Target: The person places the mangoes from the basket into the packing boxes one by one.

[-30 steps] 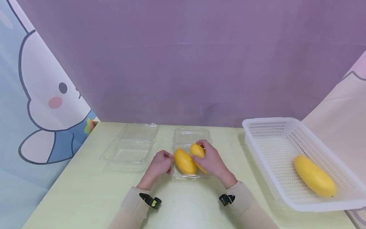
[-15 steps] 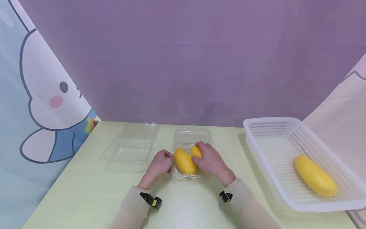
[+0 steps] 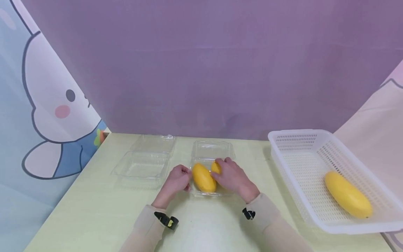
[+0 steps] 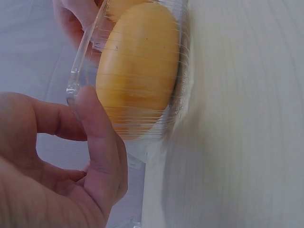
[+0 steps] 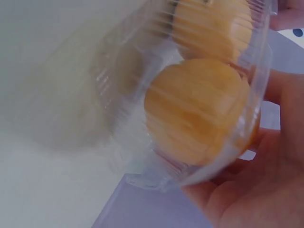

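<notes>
Head view: both hands sit at the clear box (image 3: 211, 164) in the middle of the bench (image 3: 94, 217). The left hand (image 3: 176, 180) pinches its left rim. The right hand (image 3: 231, 175) curls over one mango (image 3: 216, 168), next to another mango (image 3: 203, 177).

Left wrist view: the thumb (image 4: 97, 137) presses the rim.

Right wrist view: the palm (image 5: 256, 190) cups the box.
</notes>
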`<state>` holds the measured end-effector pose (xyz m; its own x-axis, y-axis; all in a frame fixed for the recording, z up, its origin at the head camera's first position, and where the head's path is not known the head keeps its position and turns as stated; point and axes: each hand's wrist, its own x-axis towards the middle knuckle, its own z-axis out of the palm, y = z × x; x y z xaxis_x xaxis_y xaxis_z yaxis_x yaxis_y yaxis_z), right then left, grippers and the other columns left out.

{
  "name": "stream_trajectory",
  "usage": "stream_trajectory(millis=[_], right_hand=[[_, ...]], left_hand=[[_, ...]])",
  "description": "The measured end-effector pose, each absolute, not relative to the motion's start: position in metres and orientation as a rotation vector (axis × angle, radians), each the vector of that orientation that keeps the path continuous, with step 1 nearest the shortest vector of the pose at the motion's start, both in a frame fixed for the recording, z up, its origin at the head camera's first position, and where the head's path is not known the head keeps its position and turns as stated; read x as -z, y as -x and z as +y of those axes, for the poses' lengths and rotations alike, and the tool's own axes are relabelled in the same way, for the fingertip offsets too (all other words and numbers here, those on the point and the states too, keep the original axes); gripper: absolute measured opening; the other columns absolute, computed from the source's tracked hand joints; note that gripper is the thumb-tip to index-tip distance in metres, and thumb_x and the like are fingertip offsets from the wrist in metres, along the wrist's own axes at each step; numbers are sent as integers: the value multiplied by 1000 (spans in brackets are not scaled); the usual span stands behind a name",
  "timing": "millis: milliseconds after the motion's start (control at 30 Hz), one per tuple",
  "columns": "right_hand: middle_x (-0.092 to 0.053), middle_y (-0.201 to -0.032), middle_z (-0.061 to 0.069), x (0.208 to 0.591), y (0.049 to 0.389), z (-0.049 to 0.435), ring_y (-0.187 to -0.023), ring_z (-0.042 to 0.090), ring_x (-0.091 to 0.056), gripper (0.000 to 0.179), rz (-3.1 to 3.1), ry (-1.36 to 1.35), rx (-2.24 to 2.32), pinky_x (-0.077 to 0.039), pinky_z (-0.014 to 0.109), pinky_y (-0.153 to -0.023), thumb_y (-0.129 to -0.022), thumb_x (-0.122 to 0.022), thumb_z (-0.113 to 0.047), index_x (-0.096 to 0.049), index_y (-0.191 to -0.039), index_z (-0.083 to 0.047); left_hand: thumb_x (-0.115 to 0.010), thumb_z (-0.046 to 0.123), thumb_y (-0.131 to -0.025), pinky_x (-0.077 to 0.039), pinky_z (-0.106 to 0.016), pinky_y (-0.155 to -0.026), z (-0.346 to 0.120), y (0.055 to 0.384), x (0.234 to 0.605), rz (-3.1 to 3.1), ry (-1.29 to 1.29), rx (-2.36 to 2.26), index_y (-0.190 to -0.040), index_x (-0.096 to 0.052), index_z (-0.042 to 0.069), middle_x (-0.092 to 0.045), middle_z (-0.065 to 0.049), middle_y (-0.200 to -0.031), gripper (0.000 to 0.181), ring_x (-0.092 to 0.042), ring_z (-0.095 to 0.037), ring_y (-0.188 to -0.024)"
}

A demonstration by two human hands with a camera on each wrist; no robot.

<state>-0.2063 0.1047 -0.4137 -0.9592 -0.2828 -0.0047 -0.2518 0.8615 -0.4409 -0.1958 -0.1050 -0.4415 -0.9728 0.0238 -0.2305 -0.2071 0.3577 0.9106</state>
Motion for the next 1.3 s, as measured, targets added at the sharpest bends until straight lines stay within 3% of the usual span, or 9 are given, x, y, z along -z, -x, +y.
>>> stream_trajectory(millis=[200, 467, 733, 967, 1300], right_hand=[[-64, -118, 13, 406, 208, 111, -98, 27, -62, 50, 2959, 428, 727, -53, 48, -92, -98, -65, -35, -60, -137, -4], [-67, -115, 16, 391, 216, 125, -100, 30, -64, 40, 3016, 424, 828, -55, 48, -84, -98, -64, -27, -64, -129, -1], [-68, -112, 19, 383, 225, 136, -99, 34, -64, 36, 3097, 353, 982, -54, 50, -85, -97, -62, -21, -66, -124, 1], [-68, -109, 20, 385, 235, 139, -100, 36, -64, 34, 3106, 324, 1190, -52, 49, -89, -95, -65, -18, -66, -121, 4], [-67, -112, 24, 405, 251, 149, -100, 38, -64, 41, 3041, 162, 1150, -52, 51, -88, -97, -63, -23, -62, -126, 6]], left_hand=[[-55, 8, -98, -55, -29, -55, -106, 197, 441, 2417, 159, -1663, -107, -54, -3, -56, -11, -75, 14, -55, -17, -52], [-54, 9, -98, -55, -28, -55, -106, 197, 441, 2419, 176, -1655, -107, -54, -3, -56, -11, -77, 15, -55, -17, -53], [-54, 9, -98, -54, -28, -55, -107, 197, 442, 2427, 157, -1660, -107, -54, -3, -55, -9, -74, 15, -55, -16, -52], [-54, 9, -97, -54, -28, -56, -108, 197, 443, 2432, 139, -1671, -106, -54, -3, -55, -8, -72, 15, -55, -16, -53], [-54, 10, -97, -54, -29, -55, -106, 197, 443, 2445, 139, -1658, -104, -54, -2, -57, -12, -77, 14, -55, -17, -52]])
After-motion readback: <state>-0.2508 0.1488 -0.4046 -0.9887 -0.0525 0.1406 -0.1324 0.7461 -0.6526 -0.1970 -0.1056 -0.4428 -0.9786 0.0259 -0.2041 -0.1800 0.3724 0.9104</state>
